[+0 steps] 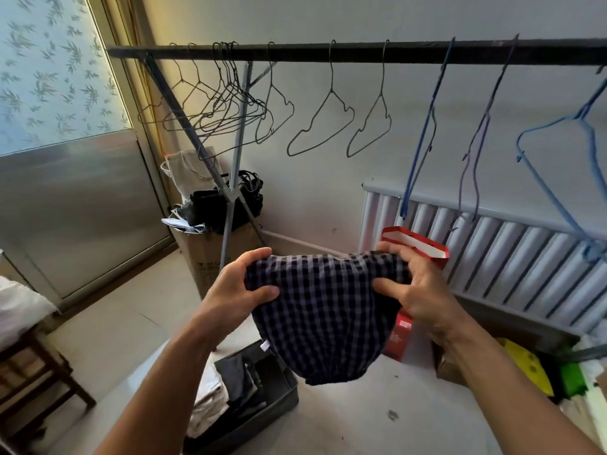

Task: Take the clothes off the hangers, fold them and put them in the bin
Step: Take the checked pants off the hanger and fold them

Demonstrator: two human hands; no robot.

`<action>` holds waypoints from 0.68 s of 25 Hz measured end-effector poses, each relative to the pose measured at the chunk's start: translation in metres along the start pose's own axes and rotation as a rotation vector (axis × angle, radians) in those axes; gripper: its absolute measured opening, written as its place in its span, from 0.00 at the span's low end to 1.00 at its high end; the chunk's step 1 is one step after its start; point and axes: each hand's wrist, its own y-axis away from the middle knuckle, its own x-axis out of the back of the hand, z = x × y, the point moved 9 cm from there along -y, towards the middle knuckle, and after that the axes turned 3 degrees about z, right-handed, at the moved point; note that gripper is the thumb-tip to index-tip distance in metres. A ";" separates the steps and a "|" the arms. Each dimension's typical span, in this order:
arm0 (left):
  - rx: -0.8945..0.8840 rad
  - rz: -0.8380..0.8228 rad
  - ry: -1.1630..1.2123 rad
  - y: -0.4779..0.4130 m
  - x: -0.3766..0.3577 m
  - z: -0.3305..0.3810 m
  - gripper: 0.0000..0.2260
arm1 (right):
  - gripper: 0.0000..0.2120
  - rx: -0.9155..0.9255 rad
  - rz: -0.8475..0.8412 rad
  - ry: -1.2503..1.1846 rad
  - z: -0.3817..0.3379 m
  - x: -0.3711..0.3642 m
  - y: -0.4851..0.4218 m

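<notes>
1. Held the checked garment up in mid-air by its top edge, hanging free and seemingly above the right edge of the grey bin on the floor. Off its hanger, not yet put away
2. Gripped the left corner with the left hand, thumb in front and fingers curled over the cloth; pinched the right corner with the right hand, thumb pressed on the front, fingers bent behind
3. Judged the main risk a slipped corner: with no surface underneath, could drop one side, lose the fold or trail the hem on the floor
4. Judged a second risk at the bin, already holding dark folded clothes. Could land the garment on the rim or half outside if lowered straight from there
5. Noted a lesser snag risk overhead, with bare wire hangers and blue hangers dangling from the dark rail, well apart from the cloth
6. Found edges close on the right — a red paper bag just behind the right hand, a white radiator beyond it
7. Found a cardboard box behind the left hand and a wooden stool far left, well apart
8. Saw open floor between bin and stool — judged down and slightly left the freest way in
</notes>
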 end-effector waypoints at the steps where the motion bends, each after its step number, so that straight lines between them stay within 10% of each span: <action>1: -0.055 0.002 -0.186 -0.002 0.009 0.003 0.28 | 0.26 0.023 -0.049 0.137 -0.002 -0.012 0.000; 9: -0.311 0.058 -0.697 -0.003 0.070 0.015 0.06 | 0.02 0.224 0.045 0.591 -0.029 -0.054 -0.004; 17: 0.343 0.140 0.447 0.010 0.092 -0.055 0.17 | 0.13 -0.246 0.013 -0.310 -0.010 -0.104 -0.002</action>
